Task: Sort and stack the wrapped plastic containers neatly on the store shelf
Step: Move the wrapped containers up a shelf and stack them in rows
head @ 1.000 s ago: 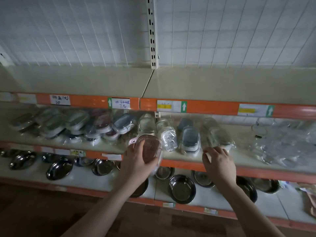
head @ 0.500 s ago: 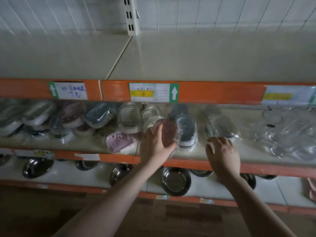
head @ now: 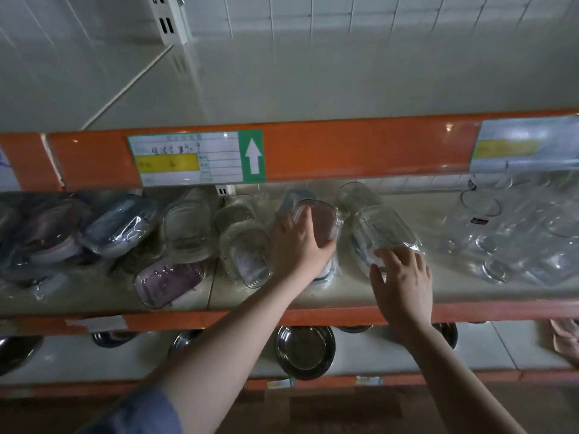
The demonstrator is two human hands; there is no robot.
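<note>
Your left hand [head: 299, 242] grips the pink-lidded wrapped container [head: 319, 222], fingers curled round its near and left sides, holding it tilted on top of a blue-rimmed container [head: 327, 274] that sits on the middle shelf [head: 344, 296], near its front edge. Just right of it lies a clear wrapped container [head: 383, 234], tilted, its wrap shining; your right hand [head: 404, 283] rests its fingertips [head: 383, 256] on that container's near end, fingers spread and nearly straight, gripping nothing.

Left of the pink-lidded one, another clear wrapped container [head: 247, 255] lies at an angle, and beyond it a glass-clear one [head: 188, 227] stands against the row. Nearer the front on the left, a purple-lidded container [head: 169, 281] lies flat. Farther left, a blue-grey wrapped container [head: 119, 223] leans on a jumble of others too blurred to tell apart. To the far right of the shelf sits a heap of clear glassware [head: 526, 239].

Above, the orange shelf edge carries a price label [head: 195, 158] with a white arrow on green. Below the middle shelf, a steel bowl [head: 305, 350] sits on the lower shelf between your forearms.
</note>
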